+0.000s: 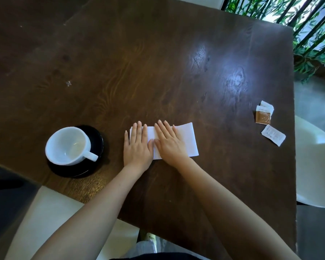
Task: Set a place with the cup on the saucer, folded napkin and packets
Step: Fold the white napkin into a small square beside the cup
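Observation:
A white napkin point(188, 139), folded into a long strip, lies flat near the table's front edge. My left hand point(138, 147) presses its left end with fingers flat and spread. My right hand point(169, 142) lies flat on its middle, right beside the left hand. An empty white cup point(68, 145) stands on a black saucer point(98, 136) to the left, handle pointing right. At the right, a brown packet point(263, 117) partly overlaps a white one point(267, 105), and another white packet point(273, 135) lies just in front of them.
The dark wooden table point(158, 72) stretches far back and left. Its right edge runs close to the packets, with a white chair seat point(313, 166) beyond it. Green plants behind dark bars point(308, 25) stand at the back right. A pale seat point(49, 222) shows below the front edge.

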### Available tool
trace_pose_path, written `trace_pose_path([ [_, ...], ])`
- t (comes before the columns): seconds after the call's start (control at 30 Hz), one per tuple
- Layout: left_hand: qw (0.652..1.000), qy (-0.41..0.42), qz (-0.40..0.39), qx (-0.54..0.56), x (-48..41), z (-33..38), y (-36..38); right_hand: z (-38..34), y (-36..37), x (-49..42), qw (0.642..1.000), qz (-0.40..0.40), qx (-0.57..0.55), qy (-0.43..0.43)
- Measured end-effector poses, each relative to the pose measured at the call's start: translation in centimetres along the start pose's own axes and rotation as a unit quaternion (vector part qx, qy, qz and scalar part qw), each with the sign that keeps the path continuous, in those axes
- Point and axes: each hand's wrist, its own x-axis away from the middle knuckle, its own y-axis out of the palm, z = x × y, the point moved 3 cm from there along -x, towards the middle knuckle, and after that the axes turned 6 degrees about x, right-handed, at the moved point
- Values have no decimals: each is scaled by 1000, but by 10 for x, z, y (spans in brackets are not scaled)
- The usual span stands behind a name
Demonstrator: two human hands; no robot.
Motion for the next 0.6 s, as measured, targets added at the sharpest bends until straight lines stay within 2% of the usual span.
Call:
trace_pose_path([
  [0.2,1000,13,-4,25,-3,-4,-1,48,11,7,995,31,84,49],
  [0.37,1000,20,-5,22,-3,-6,-2,75,7,15,990,24,111,79],
  [0.5,999,33,-11,19,-6,-12,-5,78,6,14,994,-2,85,64],
  [0.6,998,51,-8,34,-13,-21,-12,83,-7,12,998,-34,-14,43],
])
